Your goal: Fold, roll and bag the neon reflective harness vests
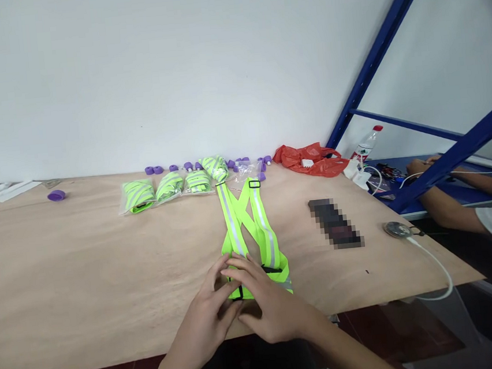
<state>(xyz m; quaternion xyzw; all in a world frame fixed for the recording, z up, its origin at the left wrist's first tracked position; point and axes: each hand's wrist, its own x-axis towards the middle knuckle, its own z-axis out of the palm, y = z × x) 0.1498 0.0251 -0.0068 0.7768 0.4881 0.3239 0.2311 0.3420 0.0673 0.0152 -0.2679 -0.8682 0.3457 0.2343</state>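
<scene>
A neon-yellow reflective strap harness (271, 246) lies on the wooden table, its straps crossing and stretching away toward the wall, with black buckles at the far ends. Both hands are at its near, folded end. My left hand (208, 313) has its fingers closed on the left part of the folded band, by a black buckle. My right hand (270, 304) reaches over the same band from the right, fingertips close to those of my left hand, fingers closed on it. Behind the harness, several bagged neon straps (138, 195) sit in a row.
Purple caps (154, 170) line the wall; another (56, 195) is at left. White sheets (5, 190) lie far left. To the right are a red bag (313, 157), pixelated dark object (335, 224), round cabled device (397, 229), bottle (367, 145), blue frame (372, 50) and a person's arms (446, 208).
</scene>
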